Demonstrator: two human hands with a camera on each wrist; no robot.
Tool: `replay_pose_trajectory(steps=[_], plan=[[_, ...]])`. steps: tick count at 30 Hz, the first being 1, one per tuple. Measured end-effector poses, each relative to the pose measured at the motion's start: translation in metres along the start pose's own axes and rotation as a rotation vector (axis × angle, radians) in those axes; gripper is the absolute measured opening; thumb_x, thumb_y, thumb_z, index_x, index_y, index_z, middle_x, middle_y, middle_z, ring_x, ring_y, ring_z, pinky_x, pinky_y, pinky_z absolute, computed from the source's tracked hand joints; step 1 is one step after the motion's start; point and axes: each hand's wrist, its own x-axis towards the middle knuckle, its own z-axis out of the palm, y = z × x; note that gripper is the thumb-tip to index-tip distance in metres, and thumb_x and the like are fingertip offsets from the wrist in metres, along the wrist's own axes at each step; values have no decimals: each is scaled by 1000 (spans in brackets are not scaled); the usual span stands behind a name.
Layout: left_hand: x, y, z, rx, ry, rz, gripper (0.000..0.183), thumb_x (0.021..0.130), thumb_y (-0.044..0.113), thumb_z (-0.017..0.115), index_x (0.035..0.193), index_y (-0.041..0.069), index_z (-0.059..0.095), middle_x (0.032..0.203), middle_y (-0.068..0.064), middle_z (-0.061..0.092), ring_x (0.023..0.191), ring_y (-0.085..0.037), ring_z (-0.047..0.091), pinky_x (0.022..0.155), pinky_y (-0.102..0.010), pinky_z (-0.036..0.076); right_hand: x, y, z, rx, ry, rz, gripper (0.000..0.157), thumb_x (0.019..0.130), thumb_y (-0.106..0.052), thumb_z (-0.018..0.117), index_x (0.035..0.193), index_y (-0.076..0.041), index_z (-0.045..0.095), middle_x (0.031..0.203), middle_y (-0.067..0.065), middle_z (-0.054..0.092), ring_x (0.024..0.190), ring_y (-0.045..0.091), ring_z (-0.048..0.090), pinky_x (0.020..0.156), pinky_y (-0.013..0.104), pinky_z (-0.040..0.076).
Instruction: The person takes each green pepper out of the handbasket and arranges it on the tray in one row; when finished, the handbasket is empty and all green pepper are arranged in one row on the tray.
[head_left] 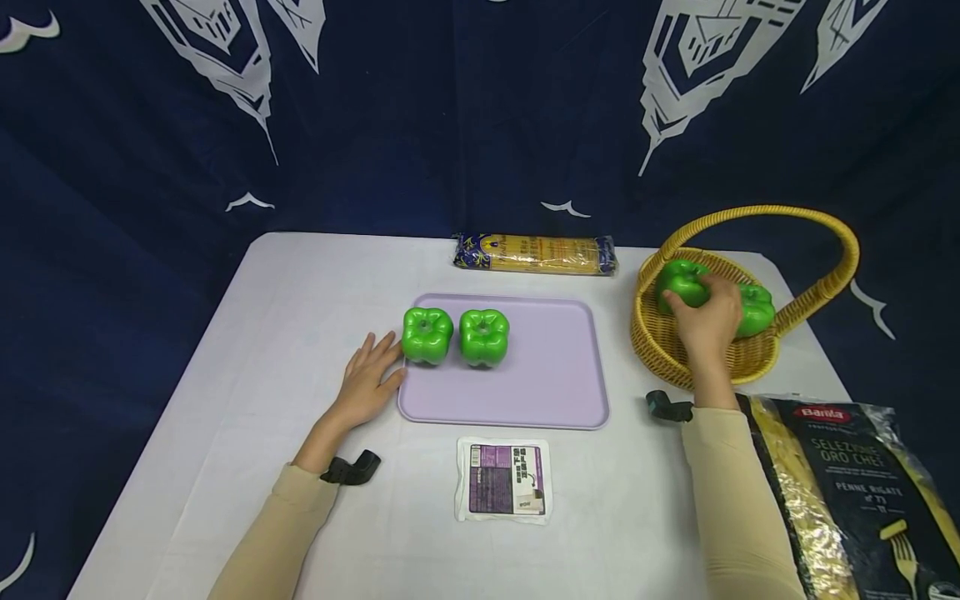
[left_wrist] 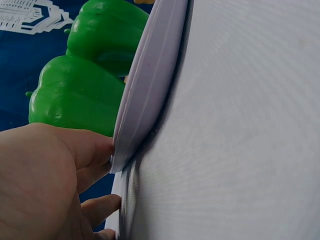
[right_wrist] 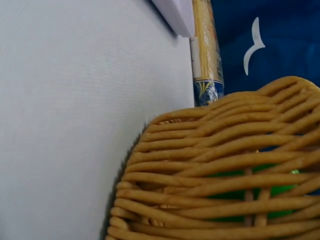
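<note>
Two green bell peppers, the left one (head_left: pixel 427 336) and the right one (head_left: pixel 483 337), stand side by side on the lilac tray (head_left: pixel 540 383). My left hand (head_left: pixel 367 385) lies at the tray's left edge with its fingers spread, touching the rim, close to the left pepper. On the right, my right hand (head_left: pixel 707 325) reaches into the wicker basket (head_left: pixel 651 346) and grips a green bell pepper (head_left: pixel 678 279) between thumb and fingers. Another bell pepper (head_left: pixel 756 310) sits in the basket to the right of that hand. In the right wrist view, the basket wall (right_wrist: pixel 215 160) hides the hand.
A pack of noodles (head_left: pixel 536 254) lies behind the tray. In front of the tray is a flat white-and-purple packet (head_left: pixel 502 481). A large black penne bag (head_left: pixel 855 483) lies beside my right forearm. The basket's tall handle (head_left: pixel 780 212) arches above it.
</note>
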Motion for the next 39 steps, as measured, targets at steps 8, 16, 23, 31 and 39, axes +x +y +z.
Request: replay_pose_trajectory(steps=[8, 16, 23, 31, 39], plan=[[0, 1, -1, 3, -3, 0, 53, 99, 21, 50, 148, 5, 40, 159, -22, 25, 150, -44, 3, 119, -62, 0, 0, 0, 4, -25, 33, -43, 54, 88, -20, 72, 134, 3, 55, 145, 22, 44, 139, 37, 36, 117, 49, 24], [0, 1, -1, -2, -1, -4, 53, 99, 20, 50, 148, 4, 40, 159, -22, 25, 150, -44, 3, 119, -62, 0, 0, -1, 6, 16, 45, -41, 50, 88, -15, 73, 131, 3, 56, 142, 22, 47, 138, 36, 36, 118, 48, 22], [0, 1, -1, -10, -7, -5, 53, 99, 21, 50, 148, 5, 40, 159, -22, 25, 150, -44, 3, 119, -62, 0, -1, 0, 7, 36, 48, -26, 48, 87, -14, 73, 130, 3, 57, 140, 22, 48, 137, 36, 36, 118, 46, 21], [0, 2, -1, -7, -16, -5, 53, 99, 21, 50, 148, 5, 40, 159, -22, 25, 151, -43, 2, 119, -61, -1, -2, 1, 5, 42, 65, -8, 48, 87, -15, 73, 130, 2, 58, 140, 21, 50, 137, 35, 37, 119, 44, 20], [0, 2, -1, -15, -11, -6, 54, 98, 19, 50, 148, 4, 40, 159, -23, 24, 150, -44, 2, 119, -61, -2, -13, -4, -6, 61, 79, 0, 50, 87, -19, 74, 131, -2, 58, 139, 18, 50, 134, 36, 36, 111, 46, 31]])
